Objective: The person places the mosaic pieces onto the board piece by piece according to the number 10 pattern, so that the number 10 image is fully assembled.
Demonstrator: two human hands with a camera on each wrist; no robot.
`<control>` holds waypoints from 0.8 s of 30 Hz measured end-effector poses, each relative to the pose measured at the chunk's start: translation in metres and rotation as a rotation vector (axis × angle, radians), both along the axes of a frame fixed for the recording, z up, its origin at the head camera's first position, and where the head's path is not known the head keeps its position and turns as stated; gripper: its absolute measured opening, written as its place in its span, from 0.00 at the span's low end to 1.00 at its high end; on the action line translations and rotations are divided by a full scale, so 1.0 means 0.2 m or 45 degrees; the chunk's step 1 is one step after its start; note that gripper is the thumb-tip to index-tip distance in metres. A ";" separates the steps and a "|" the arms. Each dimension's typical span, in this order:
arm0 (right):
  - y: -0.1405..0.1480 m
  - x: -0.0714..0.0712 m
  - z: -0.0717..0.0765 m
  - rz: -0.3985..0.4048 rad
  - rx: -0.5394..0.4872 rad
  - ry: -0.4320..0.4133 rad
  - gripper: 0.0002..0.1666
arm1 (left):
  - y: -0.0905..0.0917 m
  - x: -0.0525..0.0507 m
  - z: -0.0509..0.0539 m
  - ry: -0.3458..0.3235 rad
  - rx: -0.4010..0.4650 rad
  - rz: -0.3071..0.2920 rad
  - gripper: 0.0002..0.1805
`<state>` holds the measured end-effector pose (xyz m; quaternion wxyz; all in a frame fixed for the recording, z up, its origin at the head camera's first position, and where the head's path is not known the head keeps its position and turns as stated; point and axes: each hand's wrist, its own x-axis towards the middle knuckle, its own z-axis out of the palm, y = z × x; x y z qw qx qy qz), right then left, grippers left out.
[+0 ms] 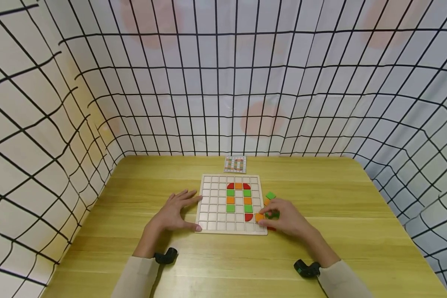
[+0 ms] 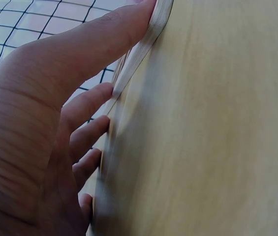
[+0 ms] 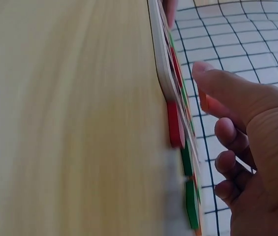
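A pale wooden grid board (image 1: 212, 223) lies on the table, bearing green, orange and red tiles in two columns joined by a row at the top. My right hand (image 1: 288, 218) pinches an orange square tile (image 1: 259, 217) between thumb and fingers over the board's lower right part. In the right wrist view that orange tile (image 3: 203, 102) shows edge-on, raised above the board. Along the board's left edge rests my left hand (image 1: 171, 213), fingers spread, thumb at the near corner. The left wrist view shows the thumb (image 2: 114, 34) against the board's side.
Loose tiles lie right of the board, partly hidden by the right hand: a green tile (image 1: 270, 195), more green ones and a red tile (image 3: 175, 124). A small patterned card (image 1: 235, 164) lies beyond the board. Black-gridded white sheeting (image 1: 223, 82) surrounds the wooden table (image 1: 223, 265).
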<state>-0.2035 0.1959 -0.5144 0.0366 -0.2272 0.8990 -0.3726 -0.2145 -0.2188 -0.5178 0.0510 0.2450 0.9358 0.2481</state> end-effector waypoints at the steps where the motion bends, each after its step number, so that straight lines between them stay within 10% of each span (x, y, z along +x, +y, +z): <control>1: -0.01 0.00 0.00 -0.001 0.002 -0.005 0.16 | 0.00 0.00 0.00 0.002 0.001 0.000 0.56; 24: -0.28 -0.05 -0.06 0.073 0.001 0.038 0.14 | 0.01 0.01 0.02 -0.028 -0.001 0.002 0.57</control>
